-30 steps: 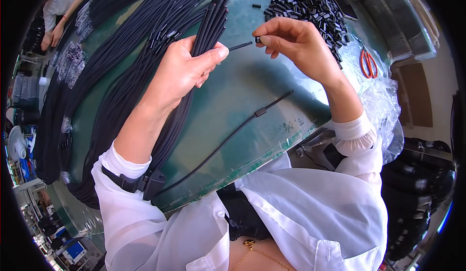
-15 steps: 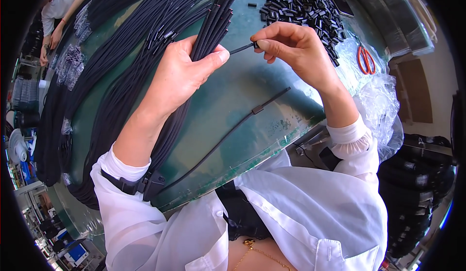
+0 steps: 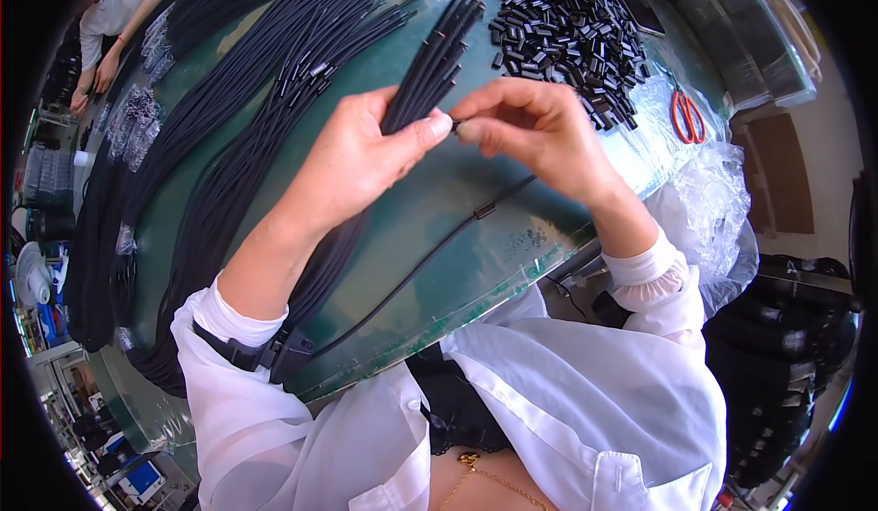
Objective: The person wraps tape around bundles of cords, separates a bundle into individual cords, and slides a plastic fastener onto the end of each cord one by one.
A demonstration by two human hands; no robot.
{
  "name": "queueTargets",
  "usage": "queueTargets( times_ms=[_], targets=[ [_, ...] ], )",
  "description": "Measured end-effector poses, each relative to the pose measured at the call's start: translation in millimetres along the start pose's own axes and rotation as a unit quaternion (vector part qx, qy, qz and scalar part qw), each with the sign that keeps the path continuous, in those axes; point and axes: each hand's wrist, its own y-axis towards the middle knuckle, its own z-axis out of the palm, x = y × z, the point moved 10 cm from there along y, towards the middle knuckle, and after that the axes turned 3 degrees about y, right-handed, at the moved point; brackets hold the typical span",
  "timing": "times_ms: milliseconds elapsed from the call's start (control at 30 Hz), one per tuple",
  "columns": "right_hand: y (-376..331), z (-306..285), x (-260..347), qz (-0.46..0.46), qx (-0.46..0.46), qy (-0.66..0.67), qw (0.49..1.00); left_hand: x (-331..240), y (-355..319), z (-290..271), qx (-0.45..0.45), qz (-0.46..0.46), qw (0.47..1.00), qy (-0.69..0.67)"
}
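Note:
My left hand (image 3: 361,163) is closed around a thick bundle of black cords (image 3: 437,58), whose cut ends fan up past the thumb. Right beside that thumb, my right hand (image 3: 544,136) pinches a small black piece (image 3: 457,125) between thumb and forefinger. It looks like a short sleeve on a cord, mostly hidden by the fingertips. Below the hands a single black cord (image 3: 425,254) curves over the green table (image 3: 402,227), with a short black sleeve (image 3: 485,210) around it. Its upper end is behind my right hand.
A heap of short black sleeves (image 3: 567,31) covers the far right of the table. More black cord bundles (image 3: 224,81) lie to the left. Red-handled scissors (image 3: 686,118) and clear plastic bags (image 3: 709,195) are at the right. Another person (image 3: 123,8) works at far left.
My right hand has come down and left to my left thumb, so the stretch of cord between the hands is no longer visible. The held bundle has shifted slightly right and down.

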Motion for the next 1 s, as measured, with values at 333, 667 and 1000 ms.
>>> queueTargets(
  times_ms=[333, 667, 1000],
  targets=[
    [-10, 6, -6, 0.08, 0.05, 0.14, 0.986, 6, -2, 0, 0.067, -0.011, 0.998, 0.0],
    [68, -68, -6, -0.076, -0.065, -0.606, 0.789, 10, 1, -23, -0.012, -0.019, 0.998, -0.065],
    [85, -63, -16, -0.034, -0.077, -0.657, 0.749, 21, 3, -35, -0.018, -0.035, 0.997, -0.061]
  ],
)
